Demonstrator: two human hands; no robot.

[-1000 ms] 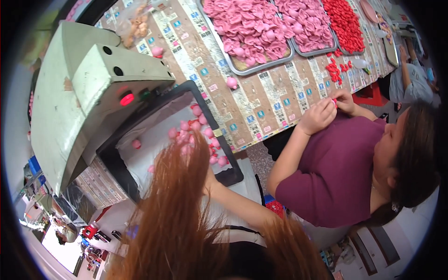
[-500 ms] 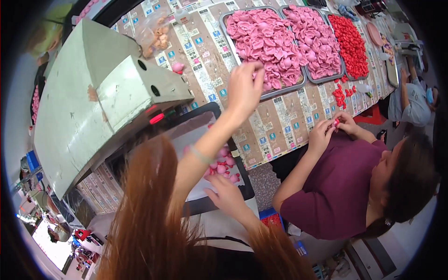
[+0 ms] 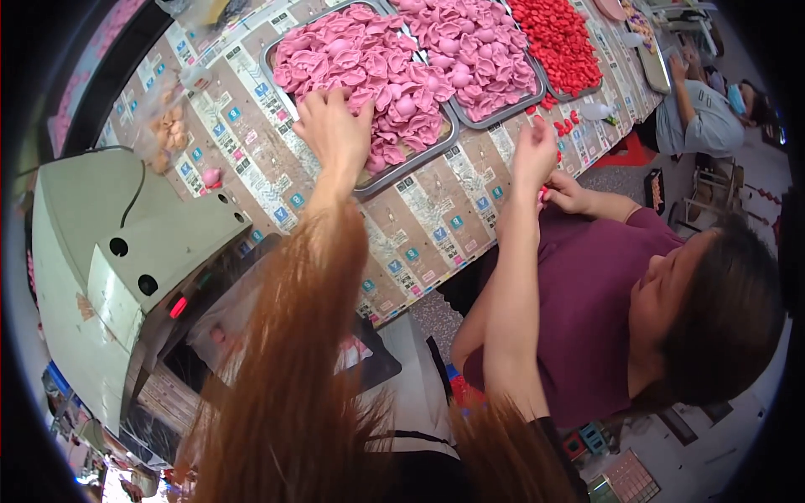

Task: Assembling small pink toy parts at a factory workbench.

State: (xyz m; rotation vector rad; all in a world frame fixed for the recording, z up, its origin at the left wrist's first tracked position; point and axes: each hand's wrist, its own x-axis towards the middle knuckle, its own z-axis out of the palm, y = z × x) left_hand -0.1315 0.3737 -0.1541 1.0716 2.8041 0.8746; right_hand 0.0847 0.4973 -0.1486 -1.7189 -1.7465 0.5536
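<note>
**Hands over the pink pieces**

Left hand [image 3: 335,126] lies spread on the pink pieces [image 3: 377,67] in the nearest metal tray [image 3: 402,168]; whether it grips any, I cannot tell; right hand [image 3: 534,151] hovers half-curled above the patterned table [image 3: 436,218], apparently holding nothing.

Two trays of pink pieces [image 3: 402,92], one tray of red pieces [image 3: 558,42], one grey machine [image 3: 126,268]

A pale green machine [image 3: 109,277] stands left; a red-piece tray [image 3: 558,38] lies far right.
</note>
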